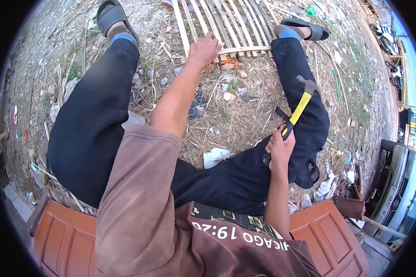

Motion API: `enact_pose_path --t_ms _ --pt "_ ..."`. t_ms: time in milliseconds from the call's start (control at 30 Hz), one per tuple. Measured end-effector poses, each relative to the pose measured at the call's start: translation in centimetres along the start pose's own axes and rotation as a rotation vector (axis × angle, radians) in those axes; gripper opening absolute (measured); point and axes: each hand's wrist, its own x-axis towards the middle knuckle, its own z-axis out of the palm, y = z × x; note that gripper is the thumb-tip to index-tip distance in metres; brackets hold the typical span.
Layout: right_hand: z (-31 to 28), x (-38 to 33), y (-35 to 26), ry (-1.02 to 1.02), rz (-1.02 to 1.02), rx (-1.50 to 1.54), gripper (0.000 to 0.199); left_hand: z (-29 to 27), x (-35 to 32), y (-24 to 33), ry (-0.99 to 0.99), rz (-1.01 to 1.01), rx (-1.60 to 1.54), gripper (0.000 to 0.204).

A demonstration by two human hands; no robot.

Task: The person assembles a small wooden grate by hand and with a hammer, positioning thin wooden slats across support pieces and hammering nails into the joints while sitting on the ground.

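My left hand [203, 48] reaches forward and rests on the near crossbar of a lattice of pale bamboo slats [226, 23] lying on the ground between my feet. My right hand [278, 148] lies on my right thigh, closed around the black grip of a claw hammer [300, 107] with a yellow handle; its steel head points up and away over my knee. I sit with both legs in black trousers spread wide, in blue socks and dark sandals.
Dry straw, stones and scraps of paper litter the dirt between my legs. A reddish panelled wooden door [330, 235] lies under me. A parked car [404, 184] stands at the right edge, with motorbikes [383, 37] farther up.
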Motion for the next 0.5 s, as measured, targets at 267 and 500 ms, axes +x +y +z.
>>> enact_pose_path --t_ms 267,500 --pt "0.1 -3.1 -0.5 -0.043 -0.064 0.020 0.013 -2.4 -1.1 -0.4 -0.085 0.143 0.095 0.042" --pt "0.6 -4.0 0.7 -0.090 -0.059 0.004 0.013 -3.2 -1.4 -0.7 -0.070 0.137 0.095 0.047"
